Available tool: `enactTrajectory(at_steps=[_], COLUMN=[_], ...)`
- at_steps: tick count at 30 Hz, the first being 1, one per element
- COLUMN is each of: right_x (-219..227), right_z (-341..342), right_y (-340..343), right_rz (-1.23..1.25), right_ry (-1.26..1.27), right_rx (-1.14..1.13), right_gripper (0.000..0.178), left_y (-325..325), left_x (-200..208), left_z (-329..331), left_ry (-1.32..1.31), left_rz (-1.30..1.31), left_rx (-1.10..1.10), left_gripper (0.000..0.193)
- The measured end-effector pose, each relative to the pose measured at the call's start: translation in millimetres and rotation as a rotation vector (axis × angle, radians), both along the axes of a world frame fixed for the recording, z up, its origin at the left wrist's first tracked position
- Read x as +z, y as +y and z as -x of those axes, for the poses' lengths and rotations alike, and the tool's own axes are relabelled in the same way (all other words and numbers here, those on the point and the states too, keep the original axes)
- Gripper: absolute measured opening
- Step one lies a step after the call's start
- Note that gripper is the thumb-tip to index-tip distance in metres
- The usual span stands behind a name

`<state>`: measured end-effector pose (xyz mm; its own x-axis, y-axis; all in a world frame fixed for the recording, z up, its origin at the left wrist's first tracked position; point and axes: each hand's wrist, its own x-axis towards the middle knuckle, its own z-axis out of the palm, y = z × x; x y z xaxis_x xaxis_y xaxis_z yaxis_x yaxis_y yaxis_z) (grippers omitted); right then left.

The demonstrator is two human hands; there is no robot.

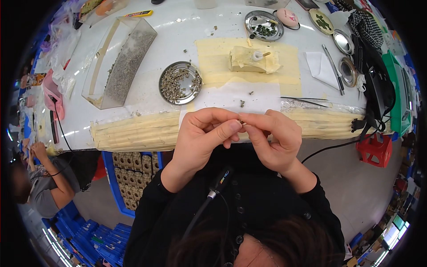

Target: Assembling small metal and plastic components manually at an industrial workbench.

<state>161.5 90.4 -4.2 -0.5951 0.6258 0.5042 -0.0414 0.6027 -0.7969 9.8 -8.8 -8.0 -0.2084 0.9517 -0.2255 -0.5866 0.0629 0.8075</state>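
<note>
My left hand [202,137] and my right hand [275,139] meet over the table's front edge, fingertips pinched together. Between them is a tiny dark piece [242,122], mostly covered by the fingers, too small to name. Just beyond the fingertips, a few small grey-brown pieces [242,103] lie on a white sheet [218,100]. To the left, a round metal dish [161,92] holds many similar small pieces. Farther off, a block wrapped in cream tape [238,62] carries a small white pot [258,56] with a stick in it.
A clear bin [98,66] of grey bits stands at the left. Tweezers [307,101], a pen-like tool [331,66] and round tins [347,71] lie right. A metal plate [249,20] with dark green pieces is at the back. Another person [51,187] sits at far left.
</note>
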Motion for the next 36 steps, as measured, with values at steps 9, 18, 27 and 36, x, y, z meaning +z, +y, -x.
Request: enactTrajectory(at_steps=[9,18,27,36], right_x=[2,-4,-10,-13], right_z=[-2,-1,3,7], right_y=[3,2,-5,-3], right_rz=[0.379,0.463,0.552,0.415], right_ry=[-0.033,0.08,0.157,0.17], right_rx=[0.148,0.118,0.078,0.076], right_gripper=[0.018,0.012,0.014,0.017], left_y=[-2,-2,0,0], left_x=[5,7,2,1], left_z=[0,-6,-10,-10], left_ry=[0.122,0.261,0.477,0.562], left_rz=[-0.036,-0.06,-0.196,-0.228], left_rx=[-0.012,0.101,0.255,0.288], left_gripper=[0.013,0.013,0.019,0.015])
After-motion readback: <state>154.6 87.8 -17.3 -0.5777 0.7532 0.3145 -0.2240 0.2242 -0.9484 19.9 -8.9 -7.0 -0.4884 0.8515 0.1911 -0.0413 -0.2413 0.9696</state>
